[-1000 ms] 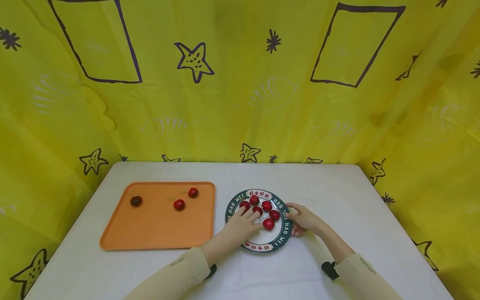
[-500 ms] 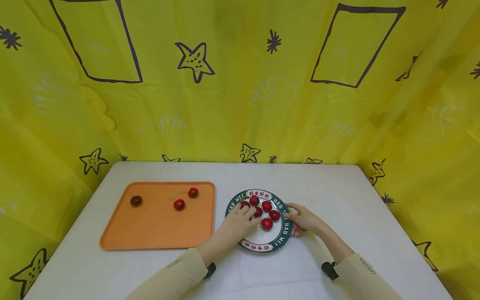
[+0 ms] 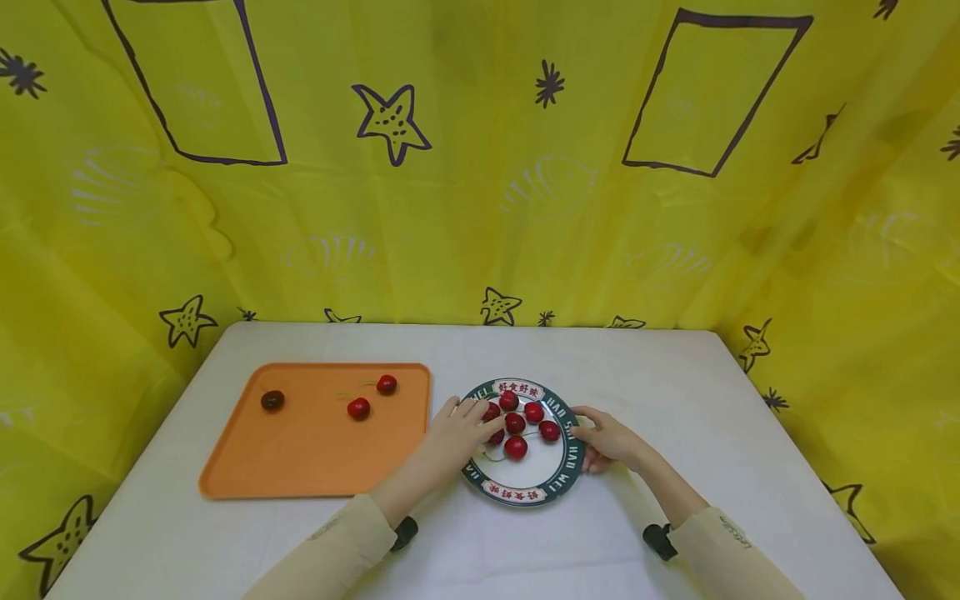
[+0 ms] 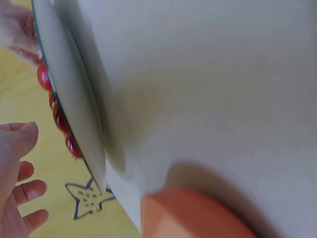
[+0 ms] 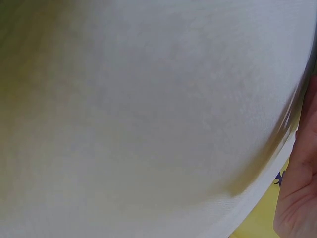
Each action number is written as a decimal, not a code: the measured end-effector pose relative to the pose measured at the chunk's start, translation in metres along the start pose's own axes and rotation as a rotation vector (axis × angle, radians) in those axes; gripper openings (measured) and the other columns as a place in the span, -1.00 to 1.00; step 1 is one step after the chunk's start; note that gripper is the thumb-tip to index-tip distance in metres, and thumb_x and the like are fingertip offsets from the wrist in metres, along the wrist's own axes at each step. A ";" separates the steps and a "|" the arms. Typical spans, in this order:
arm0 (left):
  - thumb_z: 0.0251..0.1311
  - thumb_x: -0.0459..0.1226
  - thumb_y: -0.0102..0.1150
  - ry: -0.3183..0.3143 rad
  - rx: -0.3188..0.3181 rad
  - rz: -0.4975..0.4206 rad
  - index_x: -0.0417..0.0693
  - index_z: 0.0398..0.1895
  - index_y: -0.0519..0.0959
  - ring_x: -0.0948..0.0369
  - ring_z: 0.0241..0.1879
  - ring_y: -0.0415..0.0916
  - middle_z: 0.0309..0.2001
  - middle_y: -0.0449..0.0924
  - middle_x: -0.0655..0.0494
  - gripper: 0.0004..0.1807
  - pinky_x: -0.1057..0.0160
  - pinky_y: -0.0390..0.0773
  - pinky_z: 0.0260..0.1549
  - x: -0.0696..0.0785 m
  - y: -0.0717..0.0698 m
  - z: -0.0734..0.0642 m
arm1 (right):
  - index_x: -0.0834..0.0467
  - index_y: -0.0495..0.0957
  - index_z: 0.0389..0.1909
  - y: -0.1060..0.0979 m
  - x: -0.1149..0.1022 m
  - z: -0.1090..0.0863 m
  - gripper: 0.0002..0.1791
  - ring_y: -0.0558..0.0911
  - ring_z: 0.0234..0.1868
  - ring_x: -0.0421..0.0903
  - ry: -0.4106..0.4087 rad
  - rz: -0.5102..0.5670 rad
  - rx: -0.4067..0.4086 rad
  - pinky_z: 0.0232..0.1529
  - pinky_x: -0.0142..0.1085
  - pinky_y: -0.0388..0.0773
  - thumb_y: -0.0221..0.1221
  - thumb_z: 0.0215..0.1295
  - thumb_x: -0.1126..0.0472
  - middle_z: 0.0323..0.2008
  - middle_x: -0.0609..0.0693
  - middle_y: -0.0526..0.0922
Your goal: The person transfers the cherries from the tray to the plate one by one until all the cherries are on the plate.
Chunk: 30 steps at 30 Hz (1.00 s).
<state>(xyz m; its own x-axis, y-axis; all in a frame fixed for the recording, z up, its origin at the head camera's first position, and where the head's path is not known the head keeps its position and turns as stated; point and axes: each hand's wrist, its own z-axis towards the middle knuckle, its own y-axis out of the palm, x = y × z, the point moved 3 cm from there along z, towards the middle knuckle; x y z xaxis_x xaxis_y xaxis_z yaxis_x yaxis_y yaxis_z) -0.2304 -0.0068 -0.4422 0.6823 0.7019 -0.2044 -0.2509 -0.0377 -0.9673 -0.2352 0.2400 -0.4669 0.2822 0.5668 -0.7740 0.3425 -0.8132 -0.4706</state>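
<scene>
A round plate (image 3: 532, 472) with a dark green lettered rim carries several red cherries (image 3: 515, 423), bunched toward its upper left half. My left hand (image 3: 452, 435) is over the plate's left rim, with its fingertips near the leftmost cherries. In the left wrist view the left hand (image 4: 17, 186) has its fingers apart and nothing between them. At the plate's right edge, my right hand (image 3: 609, 437) holds the rim, thumb on top and other fingers below. The right wrist view shows only part of the right hand (image 5: 299, 183) beside the pale tabletop.
An orange tray (image 3: 322, 462) lies left of the plate. On it are two red cherries, one near the middle (image 3: 358, 408) and one at upper right (image 3: 386, 384), plus a dark cherry (image 3: 272, 401). A yellow curtain (image 3: 450, 233) hangs behind the white table (image 3: 645, 358).
My left hand has moved left, from above the cherries to the plate's left rim. The lowest cherry on the plate has shifted left. The right hand stays where it was.
</scene>
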 end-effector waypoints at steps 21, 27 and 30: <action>0.06 -0.25 0.25 -0.285 0.142 0.010 0.09 -0.02 0.43 -0.02 -0.14 0.32 -0.14 0.33 -0.03 -0.62 -0.02 0.33 -0.06 -0.097 0.002 -0.068 | 0.19 0.13 0.31 0.000 0.001 0.000 -0.48 0.47 -0.80 -0.16 -0.022 0.006 -0.004 -0.69 -0.42 0.45 -0.05 0.37 0.19 -0.73 0.05 0.50; 0.12 -0.36 0.13 -0.368 0.088 0.029 0.02 0.03 0.45 -0.06 -0.13 0.29 -0.12 0.32 -0.09 -0.63 -0.05 0.28 -0.10 -0.123 0.008 -0.089 | 0.18 0.14 0.30 0.001 0.000 0.000 -0.49 0.47 -0.80 -0.15 -0.016 -0.001 0.005 -0.68 -0.41 0.45 -0.05 0.37 0.18 -0.72 0.05 0.50; 0.14 -0.44 0.04 -0.412 0.051 0.017 0.00 0.05 0.45 -0.09 -0.09 0.28 -0.06 0.31 -0.14 -0.61 -0.09 0.26 -0.07 -0.133 0.008 -0.097 | 0.18 0.14 0.30 0.001 0.000 0.000 -0.49 0.47 -0.79 -0.15 -0.008 -0.003 0.010 -0.68 -0.41 0.46 -0.05 0.37 0.18 -0.72 0.05 0.50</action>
<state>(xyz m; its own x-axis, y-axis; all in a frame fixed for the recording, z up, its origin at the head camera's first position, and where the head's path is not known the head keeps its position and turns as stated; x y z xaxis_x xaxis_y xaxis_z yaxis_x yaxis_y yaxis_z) -0.2561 -0.1697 -0.4371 0.3482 0.9280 -0.1327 -0.3003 -0.0237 -0.9536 -0.2353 0.2392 -0.4674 0.2740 0.5681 -0.7760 0.3340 -0.8129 -0.4772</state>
